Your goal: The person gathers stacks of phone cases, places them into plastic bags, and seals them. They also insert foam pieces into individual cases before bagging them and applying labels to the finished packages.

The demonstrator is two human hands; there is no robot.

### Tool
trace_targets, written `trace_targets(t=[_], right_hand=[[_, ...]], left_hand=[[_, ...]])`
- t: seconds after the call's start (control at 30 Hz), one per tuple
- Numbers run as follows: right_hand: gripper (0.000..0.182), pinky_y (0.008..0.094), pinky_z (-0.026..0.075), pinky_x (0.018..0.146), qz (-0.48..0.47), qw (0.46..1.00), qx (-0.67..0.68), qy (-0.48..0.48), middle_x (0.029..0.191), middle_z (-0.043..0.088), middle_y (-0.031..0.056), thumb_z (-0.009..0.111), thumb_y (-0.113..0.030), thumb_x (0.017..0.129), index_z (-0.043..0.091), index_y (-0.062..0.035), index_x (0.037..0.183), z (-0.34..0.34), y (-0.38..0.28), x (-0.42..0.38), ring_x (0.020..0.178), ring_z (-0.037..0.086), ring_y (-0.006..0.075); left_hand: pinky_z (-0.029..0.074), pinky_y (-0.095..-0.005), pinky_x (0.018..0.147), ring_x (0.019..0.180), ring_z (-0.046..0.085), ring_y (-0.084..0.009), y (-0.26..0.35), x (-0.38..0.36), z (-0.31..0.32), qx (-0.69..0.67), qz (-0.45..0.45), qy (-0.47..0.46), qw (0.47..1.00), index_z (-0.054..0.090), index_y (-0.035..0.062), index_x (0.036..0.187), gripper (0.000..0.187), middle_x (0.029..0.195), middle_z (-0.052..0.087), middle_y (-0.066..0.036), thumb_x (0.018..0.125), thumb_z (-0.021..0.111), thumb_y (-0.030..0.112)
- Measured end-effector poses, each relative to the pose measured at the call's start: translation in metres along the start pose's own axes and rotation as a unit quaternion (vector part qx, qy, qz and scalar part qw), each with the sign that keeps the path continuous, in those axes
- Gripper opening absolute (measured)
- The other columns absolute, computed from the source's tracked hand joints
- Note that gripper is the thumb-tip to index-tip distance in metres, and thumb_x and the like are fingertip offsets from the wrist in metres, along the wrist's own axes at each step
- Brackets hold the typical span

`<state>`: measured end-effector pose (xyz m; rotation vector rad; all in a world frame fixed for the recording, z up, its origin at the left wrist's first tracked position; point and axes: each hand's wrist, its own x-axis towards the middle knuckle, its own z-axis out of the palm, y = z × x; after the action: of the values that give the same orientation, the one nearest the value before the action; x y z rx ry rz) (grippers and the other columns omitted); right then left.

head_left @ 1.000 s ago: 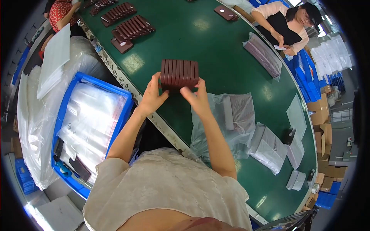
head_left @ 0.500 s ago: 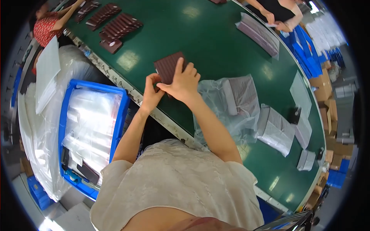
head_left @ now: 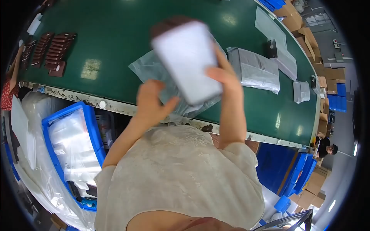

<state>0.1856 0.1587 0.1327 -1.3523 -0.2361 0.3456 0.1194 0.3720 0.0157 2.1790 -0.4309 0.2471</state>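
Item: one block, white-faced with a dark brown end [head_left: 189,61], blurred, tilted, upper middle of the frame, above the green table [head_left: 115,34]. Your right hand [head_left: 225,75]: grip clamped on the block's right side, thumb across the white face. Your left hand [head_left: 152,102]: thumb and fingers apart, just beside the block's lower left. Behind the block: one clear plastic bag [head_left: 154,67], crumpled. Right of your right hand: one large wrapped bundle [head_left: 256,71], lying flat; farther right, one small wrapped pack [head_left: 301,91]. Upper left: rows of dark brown pieces [head_left: 59,48], overlapping. Lower left, off the table: one blue bin [head_left: 92,127] holding clear plastic sleeves [head_left: 75,144]. Left edge: another person's red patterned clothing [head_left: 7,94].
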Motion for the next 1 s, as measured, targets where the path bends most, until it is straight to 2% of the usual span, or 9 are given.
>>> trace_targets(t=[0.1,0.27,0.37,0.53,0.6,0.7,0.77,0.83,1.0], right_hand=[[0.121,0.0345,0.024,0.117,0.034,0.989,0.062,0.132,0.153,0.038,0.0197,0.082,-0.038,0.054,0.028,0.0036,0.155,-0.057,0.024,-0.084,0.142,0.037,0.0279],[0.121,0.0342,0.022,0.117,0.113,0.985,-0.013,0.128,0.152,0.04,0.0172,0.08,-0.039,0.053,0.03,0.0032,0.154,-0.084,0.036,-0.161,0.141,0.038,0.0262],[0.121,0.0348,0.023,0.116,0.13,0.985,-0.048,0.103,0.15,0.042,0.0179,0.081,-0.041,0.052,0.031,0.0036,0.153,-0.085,0.051,-0.164,0.14,0.039,0.0261],[0.118,0.0367,0.025,0.115,0.115,0.981,-0.157,0.017,0.146,0.043,0.0217,0.081,-0.042,0.054,0.033,0.0005,0.153,-0.067,0.061,-0.118,0.138,0.041,0.0301],[0.116,0.037,0.025,0.115,0.103,0.975,-0.198,-0.012,0.146,0.043,0.0222,0.081,-0.041,0.055,0.033,-0.0017,0.154,-0.055,0.068,-0.103,0.138,0.04,0.0319],[0.112,0.0416,0.031,0.112,0.054,0.828,-0.549,0.101,0.142,0.043,0.0255,0.081,-0.039,0.057,0.035,-0.0063,0.153,-0.04,0.092,-0.085,0.133,0.043,0.0403],[0.11,0.0441,0.033,0.11,0.023,0.805,-0.583,0.103,0.14,0.043,0.0269,0.082,-0.038,0.057,0.036,-0.0061,0.152,-0.025,0.095,-0.07,0.13,0.043,0.0429],[0.108,0.0489,0.038,0.104,-0.024,0.756,-0.642,0.126,0.138,0.043,0.0296,0.082,-0.038,0.058,0.038,-0.0058,0.151,-0.009,0.099,-0.059,0.124,0.045,0.0481],[0.108,0.0548,0.038,0.1,-0.043,0.751,-0.636,0.171,0.138,0.042,0.0305,0.081,-0.044,0.057,0.04,-0.0058,0.149,0.011,0.122,-0.006,0.122,0.045,0.0484]], left_hand=[[0.043,-0.0471,0.079,0.094,0.055,-0.0353,0.015,-0.002,0.053,0.073,0.097,-0.152,0.981,0.056,0.0047,0.098,0.043,0.101,0.056,-0.015,0.077,0.077,0.035],[0.043,-0.0468,0.074,0.091,0.058,-0.0331,-0.008,-0.002,0.091,0.133,0.164,-0.171,0.963,0.055,0.0045,0.092,0.029,0.096,0.058,-0.016,0.086,0.069,0.029],[0.044,-0.0451,0.066,0.076,0.06,-0.0306,-0.007,0.008,0.075,-0.073,-0.012,-0.174,0.982,0.053,0.0045,0.086,0.018,0.079,0.057,-0.015,0.091,0.062,0.019],[0.044,-0.0433,0.057,0.061,0.058,-0.0314,0.01,0.023,0.033,-0.209,-0.152,-0.175,0.95,0.051,0.004,0.081,0.018,0.065,0.053,-0.014,0.09,0.062,0.015],[0.045,-0.0415,0.054,0.058,0.058,-0.0308,0.026,0.027,0.017,-0.118,-0.034,-0.082,0.989,0.051,0.0051,0.079,0.02,0.062,0.053,-0.012,0.089,0.065,0.015],[0.045,-0.0399,0.051,0.056,0.057,-0.0303,0.041,0.026,0.014,-0.051,0.079,-0.023,0.995,0.052,0.0058,0.078,0.02,0.062,0.054,-0.01,0.087,0.067,0.014],[0.044,-0.0387,0.049,0.055,0.057,-0.0298,0.05,0.026,0.017,-0.015,0.182,-0.017,0.983,0.052,0.0062,0.077,0.02,0.063,0.056,-0.008,0.085,0.07,0.011],[0.044,-0.0387,0.049,0.055,0.057,-0.0293,0.052,0.021,0.026,-0.018,0.188,-0.021,0.982,0.052,0.0067,0.077,0.021,0.064,0.056,-0.008,0.085,0.071,0.011],[0.044,-0.0389,0.049,0.055,0.058,-0.0285,0.048,0.014,0.032,-0.02,0.185,-0.046,0.982,0.051,0.0074,0.076,0.022,0.064,0.056,-0.008,0.084,0.072,0.012]])
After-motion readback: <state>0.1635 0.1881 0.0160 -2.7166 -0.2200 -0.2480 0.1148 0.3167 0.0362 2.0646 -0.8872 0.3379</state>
